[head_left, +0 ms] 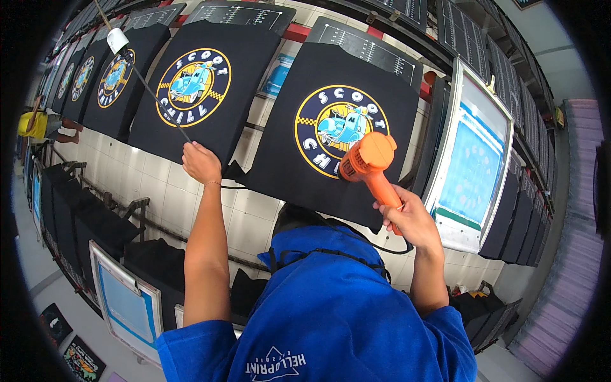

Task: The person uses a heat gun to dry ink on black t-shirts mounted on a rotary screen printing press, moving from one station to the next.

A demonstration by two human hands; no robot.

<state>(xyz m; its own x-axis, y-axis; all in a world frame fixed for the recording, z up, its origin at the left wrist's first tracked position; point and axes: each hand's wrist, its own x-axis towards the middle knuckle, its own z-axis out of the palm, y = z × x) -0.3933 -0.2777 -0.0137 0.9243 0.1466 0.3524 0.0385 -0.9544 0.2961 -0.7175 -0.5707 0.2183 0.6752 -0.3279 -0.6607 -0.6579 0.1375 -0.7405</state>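
My right hand (412,219) grips the handle of an orange heat gun (367,159). Its nozzle points at the round yellow-and-blue scooter print on a black T-shirt (347,76) stretched over a slanted board. My left hand (201,163) is closed around a thin black cord (154,95), which runs up and left to a white fitting (118,40). That hand sits at the lower edge of the neighbouring black T-shirt (210,38), which bears the same print. A blue shirt fills the bottom of the view.
More printed black shirts on boards run off to the upper left. A framed printing screen (472,159) leans at the right, another screen (126,307) stands at the lower left. A person in yellow (32,124) is at the far left. White tiles lie below.
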